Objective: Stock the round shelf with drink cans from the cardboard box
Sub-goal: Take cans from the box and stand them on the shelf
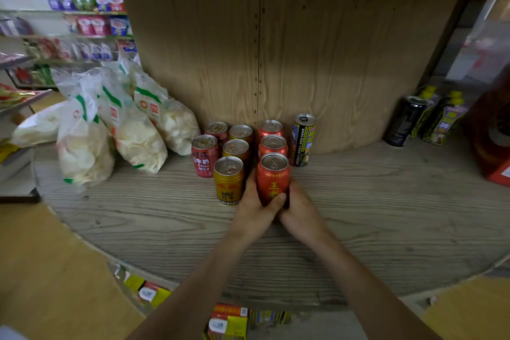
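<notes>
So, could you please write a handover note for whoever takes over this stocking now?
Left hand and right hand both grip the front red can, third in its row on the round shelf; its base is hidden.
Standing already: two milk cans, three gold cans, one tall can.
To do: release it, fetch more; the cardboard box is out of view.

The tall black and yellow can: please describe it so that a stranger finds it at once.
On the round shelf, short cans cluster before the back panel. The tall can stands at the cluster's right end, behind and right of the red can gripped by the left hand and right hand. Of these, it alone is slim, taller, black and yellow.
</notes>
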Motion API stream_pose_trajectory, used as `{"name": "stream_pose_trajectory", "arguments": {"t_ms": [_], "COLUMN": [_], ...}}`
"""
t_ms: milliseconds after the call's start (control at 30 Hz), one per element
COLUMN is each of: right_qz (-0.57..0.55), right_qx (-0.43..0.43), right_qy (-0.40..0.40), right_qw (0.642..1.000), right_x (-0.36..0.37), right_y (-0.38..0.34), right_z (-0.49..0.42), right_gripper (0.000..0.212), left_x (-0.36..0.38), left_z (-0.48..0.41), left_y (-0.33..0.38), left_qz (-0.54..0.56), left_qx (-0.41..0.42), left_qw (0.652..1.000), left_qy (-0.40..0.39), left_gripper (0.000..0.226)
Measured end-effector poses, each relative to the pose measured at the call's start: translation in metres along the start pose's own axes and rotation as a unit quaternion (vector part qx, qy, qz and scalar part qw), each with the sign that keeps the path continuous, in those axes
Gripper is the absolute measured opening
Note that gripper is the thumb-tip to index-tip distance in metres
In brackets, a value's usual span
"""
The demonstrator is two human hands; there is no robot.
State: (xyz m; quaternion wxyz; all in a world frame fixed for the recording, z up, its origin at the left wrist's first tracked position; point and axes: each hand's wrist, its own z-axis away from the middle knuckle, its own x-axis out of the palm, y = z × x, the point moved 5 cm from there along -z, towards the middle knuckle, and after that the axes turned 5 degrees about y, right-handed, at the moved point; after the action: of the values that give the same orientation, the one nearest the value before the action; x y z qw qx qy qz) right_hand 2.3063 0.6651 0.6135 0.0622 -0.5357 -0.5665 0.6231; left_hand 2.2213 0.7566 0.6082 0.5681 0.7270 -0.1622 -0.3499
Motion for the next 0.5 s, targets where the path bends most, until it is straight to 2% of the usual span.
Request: {"name": "stream_pose_trajectory", "arguments": {"t_ms": [233,500], "right_qz": [0.03,0.139], "right_qx": [-0.008,-0.05], "right_qy": [-0.026,-0.066], "right_qw": [0.999,0.987], "right_x": [-0.012,-0.03], "right_y": [0.0,0.001], "right_z": [0.011,0.041], "right_gripper": [0.06,0.071], "left_x": [-0.002,-0.004], "left_z": [0.023,0.066], "left_y": [0.003,0.021], "left_qz": [-0.032,-0.097], "left_qx": [0.017,0.052], "left_qw": [0.999,0.994], "left_qy": [0.016,0.019], "left_gripper": [0.096,0.074]}}
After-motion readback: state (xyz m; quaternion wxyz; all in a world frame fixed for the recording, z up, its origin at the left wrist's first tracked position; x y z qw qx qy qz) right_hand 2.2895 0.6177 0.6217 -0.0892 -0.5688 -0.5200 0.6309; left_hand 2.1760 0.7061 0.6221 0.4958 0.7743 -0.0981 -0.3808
